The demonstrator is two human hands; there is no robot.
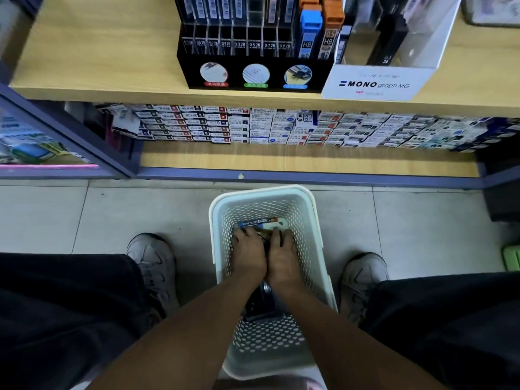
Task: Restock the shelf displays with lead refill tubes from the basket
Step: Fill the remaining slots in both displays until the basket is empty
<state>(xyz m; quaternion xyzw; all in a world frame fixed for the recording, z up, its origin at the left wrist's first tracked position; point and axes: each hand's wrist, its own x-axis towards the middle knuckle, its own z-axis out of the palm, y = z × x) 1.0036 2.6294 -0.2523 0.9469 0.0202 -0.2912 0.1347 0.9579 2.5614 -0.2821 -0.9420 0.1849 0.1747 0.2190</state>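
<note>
**Both hands down in basket, gathering refill tubes**

Head view. Reaching into the pale perforated basket [306, 209] standing on the tiled floor [112, 215] just short of the lower shelf's front edge, between two grey shoes. Left hand [249, 253] and right hand [282, 256] lying side by side on the basket bottom, wrists touching, fingers pointing toward the far wall. Fingers of both curling over dark tubes beneath the palms; exact grip hidden, so whether pinching or only raking cannot be told. Loose lead refill tubes [257, 221] lying just beyond the fingertips against the far wall, long axis running left to right, crosswise to the fingers. Left hand slightly nearer the blue end, right nearer the orange end. Count there: about two or three, blurred together. One dark flat object [260, 304] lying under the wrists, near the basket's middle.

Upper shelf: one black slotted display [253, 52] at the front edge, several slots looking empty, and one white MONO display [377, 83] touching its right side. Likely destination, well apart from the hands.
</note>
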